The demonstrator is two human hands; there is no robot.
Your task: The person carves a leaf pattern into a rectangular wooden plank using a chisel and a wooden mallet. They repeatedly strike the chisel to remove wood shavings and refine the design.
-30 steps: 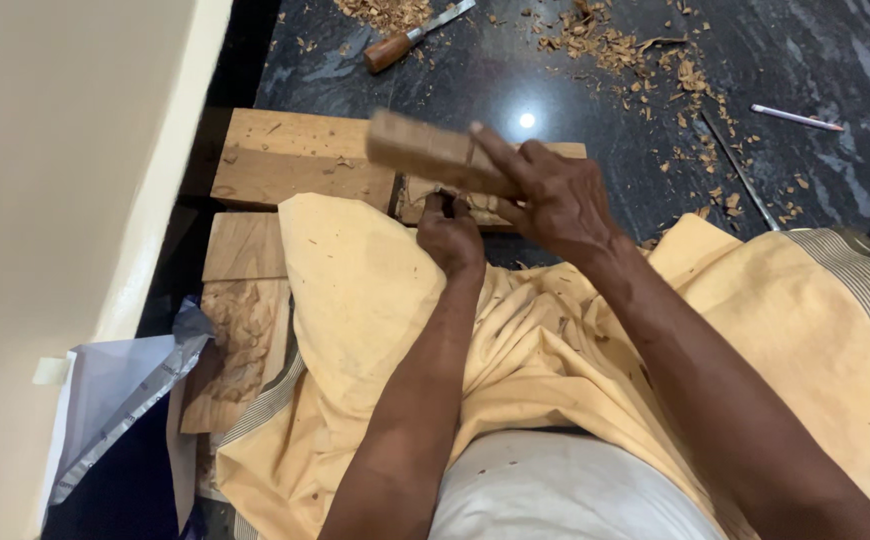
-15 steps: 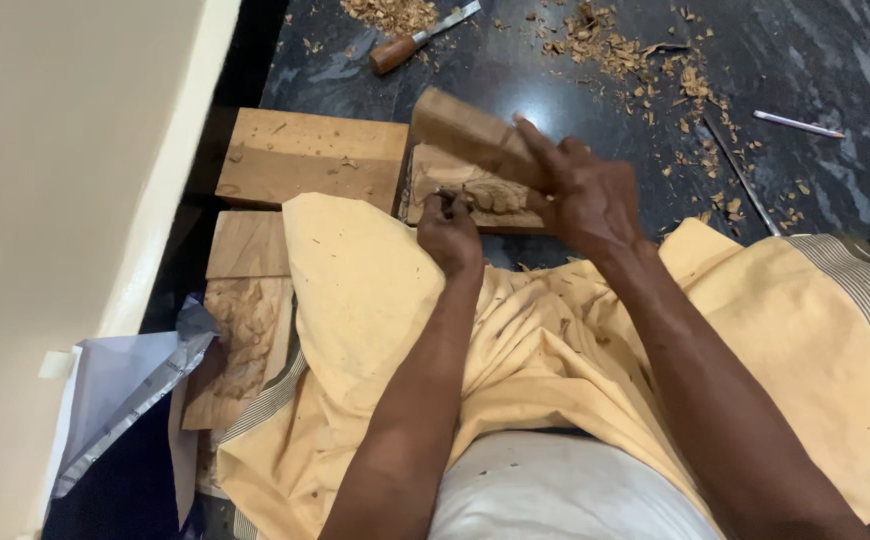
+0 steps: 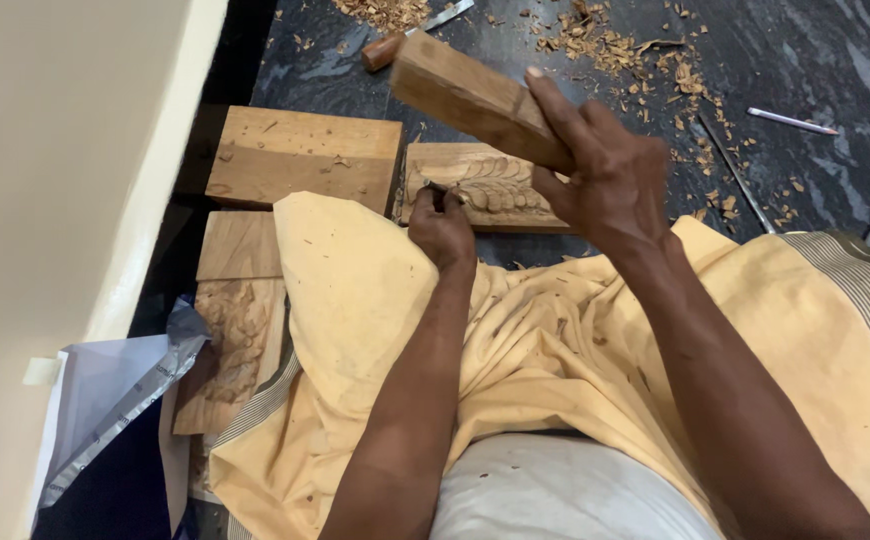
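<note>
Carved wooden panel (image 3: 485, 186), worked with a leaf pattern, lies flat on the dark stone floor (image 3: 815, 70), just beyond the yellow cloth (image 3: 555, 340) draped over the person's lap. At the panel's left end the left hand (image 3: 442, 226) is closed around a small chisel (image 3: 432, 188), whose tip meets the carved surface; most of the tool is hidden in the fist. Above the panel the right hand (image 3: 605, 180) grips a wooden block (image 3: 475, 100) used as a mallet, raised and tilted, clear of the panel. Left of the panel sits a plain wooden board (image 3: 300, 158), and nearer the person from that board lies another carved piece (image 3: 230, 350), partly under the cloth. Beyond the panel, wood shavings (image 3: 615, 50) are scattered over the floor, along with a wooden-handled tool (image 3: 410, 38). Well to the panel's right lies a white pen (image 3: 793, 121).
</note>
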